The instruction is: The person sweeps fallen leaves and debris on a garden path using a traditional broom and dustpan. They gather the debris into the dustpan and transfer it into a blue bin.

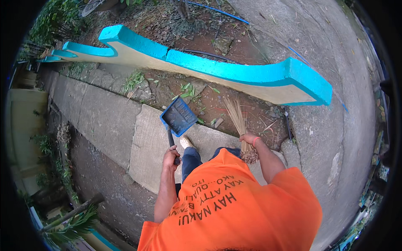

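My left hand point(171, 156) is closed around the black handle of a blue dustpan point(179, 116). The pan lies ahead of my left foot, over the edge of the concrete path, and its inside looks dark and dirty. In my right hand point(248, 138), a red band on its wrist, is a stick broom of thin ribs point(236, 117). I grip it near its bound end, and the loose tips fan out over the soil strip. Green leaves point(188, 91) lie on the soil beyond the dustpan.
A low wall with a turquoise top point(226, 70) crosses in front, beyond the soil strip. Concrete slabs point(106, 109) run to the left, and a concrete road point(317, 135) curves by on the right. A short pipe point(288, 124) stands near the wall's right end. Plants line the far left.
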Motion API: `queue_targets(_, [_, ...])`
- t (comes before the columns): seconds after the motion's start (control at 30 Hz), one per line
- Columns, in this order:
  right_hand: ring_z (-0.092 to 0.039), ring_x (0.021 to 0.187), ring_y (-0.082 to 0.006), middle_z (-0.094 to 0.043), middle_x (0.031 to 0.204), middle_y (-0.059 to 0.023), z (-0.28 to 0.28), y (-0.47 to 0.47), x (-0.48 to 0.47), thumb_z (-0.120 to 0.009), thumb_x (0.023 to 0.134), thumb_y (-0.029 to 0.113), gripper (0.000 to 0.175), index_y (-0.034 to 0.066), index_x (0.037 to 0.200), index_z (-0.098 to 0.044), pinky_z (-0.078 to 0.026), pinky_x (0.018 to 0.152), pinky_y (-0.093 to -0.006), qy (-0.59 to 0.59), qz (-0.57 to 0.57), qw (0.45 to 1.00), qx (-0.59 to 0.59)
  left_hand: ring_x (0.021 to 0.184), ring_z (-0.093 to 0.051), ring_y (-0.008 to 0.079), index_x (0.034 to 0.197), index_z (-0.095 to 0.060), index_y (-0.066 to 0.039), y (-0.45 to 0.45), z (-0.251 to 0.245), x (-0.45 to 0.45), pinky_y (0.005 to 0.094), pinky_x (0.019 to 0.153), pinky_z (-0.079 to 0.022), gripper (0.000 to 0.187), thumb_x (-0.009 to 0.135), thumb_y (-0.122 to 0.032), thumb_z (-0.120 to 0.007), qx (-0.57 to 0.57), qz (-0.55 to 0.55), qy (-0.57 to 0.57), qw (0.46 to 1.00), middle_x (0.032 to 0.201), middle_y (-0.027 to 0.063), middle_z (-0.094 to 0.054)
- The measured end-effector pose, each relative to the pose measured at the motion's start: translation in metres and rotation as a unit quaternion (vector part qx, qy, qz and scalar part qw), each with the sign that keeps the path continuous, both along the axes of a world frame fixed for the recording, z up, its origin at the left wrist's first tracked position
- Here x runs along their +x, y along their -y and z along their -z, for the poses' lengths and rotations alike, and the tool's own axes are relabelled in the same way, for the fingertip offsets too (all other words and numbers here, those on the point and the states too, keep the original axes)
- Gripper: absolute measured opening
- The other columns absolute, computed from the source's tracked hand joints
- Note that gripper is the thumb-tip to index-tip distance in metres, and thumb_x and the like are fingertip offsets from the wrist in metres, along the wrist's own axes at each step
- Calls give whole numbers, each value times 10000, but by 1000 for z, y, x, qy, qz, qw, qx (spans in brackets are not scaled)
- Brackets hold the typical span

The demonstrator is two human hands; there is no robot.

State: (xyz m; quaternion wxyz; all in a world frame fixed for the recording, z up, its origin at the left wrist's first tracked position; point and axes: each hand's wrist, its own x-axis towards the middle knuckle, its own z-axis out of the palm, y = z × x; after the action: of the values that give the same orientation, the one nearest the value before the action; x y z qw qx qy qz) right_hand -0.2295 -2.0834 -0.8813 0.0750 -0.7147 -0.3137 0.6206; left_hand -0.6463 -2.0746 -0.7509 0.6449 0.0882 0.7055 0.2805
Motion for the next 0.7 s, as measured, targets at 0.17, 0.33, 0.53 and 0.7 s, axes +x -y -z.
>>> queue_targets(0.17, [-592,765,-251,-589,838,-116,7,26,-69,-635,662,101,425,-4,1065,-554,-494,695,-379,-44,254,966,1,420,-497,181,1210,-418,-91,-78,15,-74,261,311,-319,537,689,29,-465,-20,89,37,995,699,92,-520])
queue_targets(0.33, [-580,768,-237,-579,855,-114,13,28,-104,-631,664,97,494,2,1135,-518,-486,683,-367,-62,365,929,-31,424,-496,184,1217,-424,-64,-151,24,-117,269,322,-334,553,678,40,-488,-36,202,1,979,690,77,-509])
queue_targets(0.53, [-608,803,-245,-614,910,-140,53,15,-97,-638,635,114,460,-17,1067,-553,-492,708,-352,9,445,895,-23,423,-497,179,1279,-398,-83,-227,54,-124,266,327,-316,639,658,35,-490,-93,263,-37,960,672,74,-508])
queue_targets(0.7, [-593,738,-255,-595,871,-130,108,-27,-78,-633,641,130,456,-12,1067,-554,-482,668,-371,60,517,853,-44,448,-487,164,1293,-415,-133,-279,79,-130,258,345,-311,652,660,2,-495,-132,256,-35,957,688,91,-523])
